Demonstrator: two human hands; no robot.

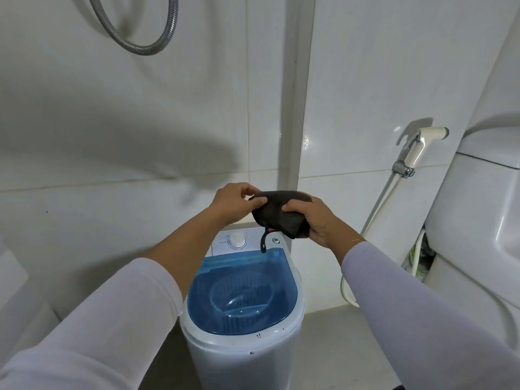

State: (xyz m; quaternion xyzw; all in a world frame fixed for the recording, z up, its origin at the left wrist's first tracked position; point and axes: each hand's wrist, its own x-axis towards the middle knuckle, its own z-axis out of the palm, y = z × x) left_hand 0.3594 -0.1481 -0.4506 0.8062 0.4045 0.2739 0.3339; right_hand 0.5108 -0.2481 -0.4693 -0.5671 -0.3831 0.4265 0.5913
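Observation:
A small dark brown cloth item (277, 212) with a thin dangling strap is held up in front of the tiled wall. My left hand (235, 202) pinches its upper left edge. My right hand (315, 220) grips its right side, with the thumb across the fabric. Directly below stands a small white washing machine (242, 350) with a shut, see-through blue lid (242, 291); a ribbed tub shows through the lid. Its white control panel with a round dial (237, 241) lies under the cloth.
A white toilet (475, 220) stands at the right, with a white bidet sprayer (419, 147) on its wall bracket and a hose hanging beside it. A metal shower hose (146, 38) loops at the upper left. The walls are white tile; the floor is pale.

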